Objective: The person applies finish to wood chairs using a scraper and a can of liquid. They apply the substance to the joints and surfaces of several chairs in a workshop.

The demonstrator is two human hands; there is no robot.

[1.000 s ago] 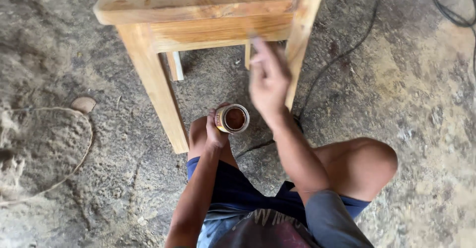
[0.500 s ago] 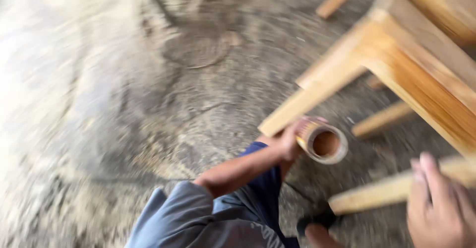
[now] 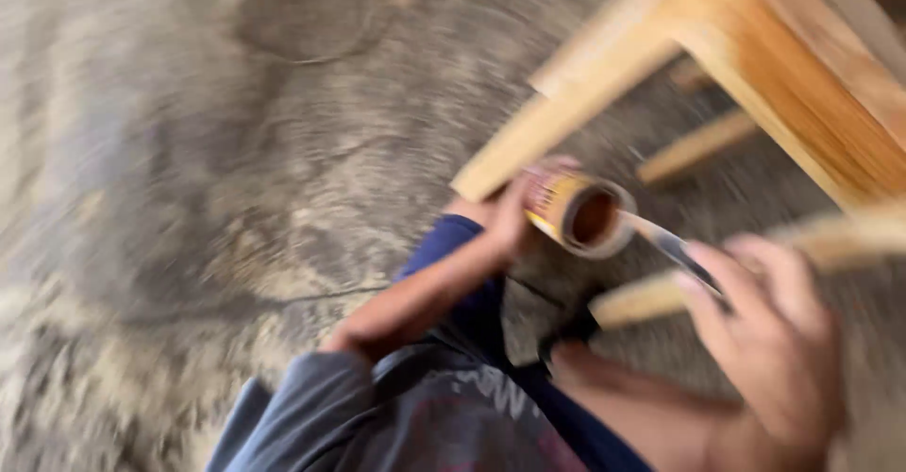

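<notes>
Floor (image 3: 189, 245): grey, dusty concrete, blurred; lies well out to the far side of the left grip and beneath everything else.

Left hand (image 3: 514, 215): the grip is wrapped around the side wall of a small can, fingers closed on it. The forearm runs down from it toward a grey-and-blue garment.

Can (image 3: 578, 212): small, round, open-topped, yellowish label, dark brown liquid inside. It sits in the left grip, tilted with its mouth toward the right hand, off the floor and just below the nearest leg of the wooden piece. Judged light and stiff, the metal wall unlikely to give; the rim may be slick with its contents, and a tilted open can spills easily, so the side wall low down looks the sound place to hold.

Thin tool (image 3: 672, 244): a slim, pale-and-dark stick, probably a brush handle, reaching from the right grip to the can's mouth; the tip is too blurred to tell.

Right hand (image 3: 769, 330): fingers pinched on the tool's near end, close beside the can.

Wooden table (image 3: 755, 66): pale, unfinished, tipped; above both grips.
</notes>
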